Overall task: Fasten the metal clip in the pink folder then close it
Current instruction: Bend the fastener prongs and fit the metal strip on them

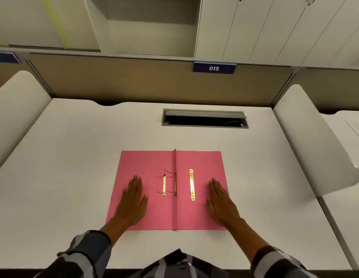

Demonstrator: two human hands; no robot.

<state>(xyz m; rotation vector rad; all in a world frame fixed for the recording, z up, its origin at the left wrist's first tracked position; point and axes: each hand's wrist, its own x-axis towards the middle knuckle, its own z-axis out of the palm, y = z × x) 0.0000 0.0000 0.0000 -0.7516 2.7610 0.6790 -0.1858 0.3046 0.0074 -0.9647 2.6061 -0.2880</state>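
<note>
My left hand and right hand lie flat, empty, on the open pink paper folder. The loose gold metal clip bar, long axis pointing away from me, sits just inside my right hand. The pronged strip lies nearer my left.

I see a plain white laminate tabletop with a grey rectangular cable hatch let into its far side, lid ajar. A pink card folder lies open flat on the near middle, spine running away from me.
</note>
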